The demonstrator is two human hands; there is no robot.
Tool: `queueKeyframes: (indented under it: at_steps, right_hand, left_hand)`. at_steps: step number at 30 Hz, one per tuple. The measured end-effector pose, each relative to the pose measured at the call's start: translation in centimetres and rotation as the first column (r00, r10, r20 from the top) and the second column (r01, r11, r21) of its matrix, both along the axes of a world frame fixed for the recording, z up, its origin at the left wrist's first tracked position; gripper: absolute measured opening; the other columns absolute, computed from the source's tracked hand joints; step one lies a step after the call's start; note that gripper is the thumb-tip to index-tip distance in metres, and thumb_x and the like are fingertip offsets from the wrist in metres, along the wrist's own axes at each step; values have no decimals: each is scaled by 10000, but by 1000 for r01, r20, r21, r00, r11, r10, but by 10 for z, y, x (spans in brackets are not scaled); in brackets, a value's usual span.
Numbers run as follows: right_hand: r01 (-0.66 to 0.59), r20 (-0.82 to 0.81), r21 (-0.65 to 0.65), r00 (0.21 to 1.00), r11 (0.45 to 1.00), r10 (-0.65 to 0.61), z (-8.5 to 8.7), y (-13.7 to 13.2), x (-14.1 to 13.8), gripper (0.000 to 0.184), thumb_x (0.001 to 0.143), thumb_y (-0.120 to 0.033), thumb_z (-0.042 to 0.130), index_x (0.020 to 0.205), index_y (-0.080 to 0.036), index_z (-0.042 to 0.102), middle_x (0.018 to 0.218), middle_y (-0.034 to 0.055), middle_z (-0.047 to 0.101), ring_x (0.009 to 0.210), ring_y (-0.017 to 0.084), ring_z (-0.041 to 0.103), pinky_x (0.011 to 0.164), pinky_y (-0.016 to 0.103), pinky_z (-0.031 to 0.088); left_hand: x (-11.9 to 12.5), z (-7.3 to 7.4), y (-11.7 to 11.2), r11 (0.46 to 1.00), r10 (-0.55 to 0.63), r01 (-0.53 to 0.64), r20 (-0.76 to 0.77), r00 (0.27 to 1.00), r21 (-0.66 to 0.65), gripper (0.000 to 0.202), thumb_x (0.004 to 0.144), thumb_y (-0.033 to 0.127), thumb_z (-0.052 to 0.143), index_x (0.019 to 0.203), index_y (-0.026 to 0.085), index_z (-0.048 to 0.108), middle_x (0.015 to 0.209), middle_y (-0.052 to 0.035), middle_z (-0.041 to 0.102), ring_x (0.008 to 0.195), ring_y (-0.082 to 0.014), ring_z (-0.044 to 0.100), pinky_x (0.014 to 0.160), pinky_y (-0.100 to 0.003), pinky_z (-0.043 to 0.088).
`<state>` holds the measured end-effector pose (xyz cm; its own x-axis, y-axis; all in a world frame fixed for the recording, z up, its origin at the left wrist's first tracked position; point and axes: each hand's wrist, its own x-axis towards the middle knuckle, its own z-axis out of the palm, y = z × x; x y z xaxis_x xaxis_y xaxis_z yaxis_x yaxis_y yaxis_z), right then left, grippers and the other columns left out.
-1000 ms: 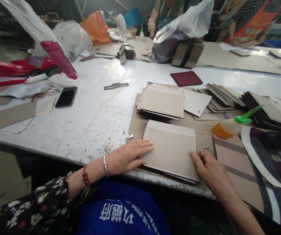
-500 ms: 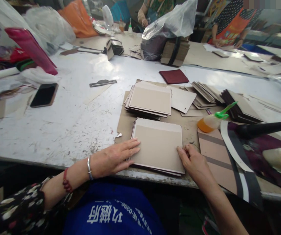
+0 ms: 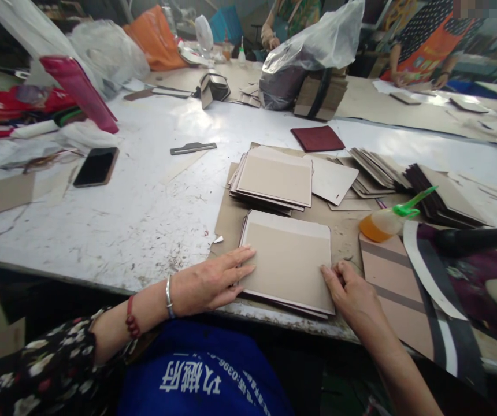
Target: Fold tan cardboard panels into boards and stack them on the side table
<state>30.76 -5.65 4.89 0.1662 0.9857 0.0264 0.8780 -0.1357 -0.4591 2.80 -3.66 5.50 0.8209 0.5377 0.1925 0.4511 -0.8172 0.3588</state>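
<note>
A near stack of flat beige panels (image 3: 287,263) with dark edges lies at the table's front edge. My left hand (image 3: 214,280) rests flat against its left side, fingers stretched out, fingertips on the top panel. At the right edge my right hand (image 3: 350,289) is closed, thumb and curled fingers pinching the panel's border. Just behind sits a second stack of similar panels (image 3: 274,176). A pale loose panel (image 3: 334,178) lies beside that one, and a dark red folded piece (image 3: 318,138) is farther back.
To the right are a glue bottle with a green spout (image 3: 387,222), a striped brown piece (image 3: 396,289) and more panel stacks (image 3: 443,193). A phone (image 3: 96,167) and a grey metal strip (image 3: 193,148) lie left. A plastic-wrapped bundle (image 3: 281,86) stands behind; two people are across the table.
The whole view has shifted, so the table's contents appear slightly farther right. Both hands keep their places on the near stack, with no clear movement against it.
</note>
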Motion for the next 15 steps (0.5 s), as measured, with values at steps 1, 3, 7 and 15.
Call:
queueKeyframes:
  at_steps: [1,3,7,15]
  right_hand:
    - [-1,1,1,1000,1000,1,0,0,0,305,728,-506,347,592,-233,332,472,-19,417,430,144,414,476,257,303]
    - [6,2,-9,1000,1000,-5,0,0,0,303,723,-505,353,592,-233,332,471,-21,414,431,142,409,476,256,300]
    - [22,-1,-35,1000,999,-22,0,0,0,291,722,-494,359,601,-232,331,477,-24,408,457,146,414,495,255,299]
    - [-17,-47,-42,999,999,15,-1,-1,1,276,754,-478,336,627,-233,325,517,-18,422,499,158,431,519,267,310]
  left_hand:
    - [0,-1,0,1000,2,-2,-2,1000,-4,342,848,131,407,1181,59,437,1345,-191,319,1282,-219,222,1035,-365,319]
    - [0,-1,0,1000,4,-4,-2,1000,-9,341,847,130,407,1176,48,445,1345,-195,317,1283,-223,220,1039,-365,315]
    - [1,-1,0,1000,7,-6,21,1000,-27,349,845,126,402,1183,50,439,1341,-186,328,1285,-219,216,1039,-372,316]
    - [1,-2,-1,998,43,-39,78,996,-50,381,820,118,418,1201,109,420,1327,-140,368,1265,-204,275,1025,-380,342]
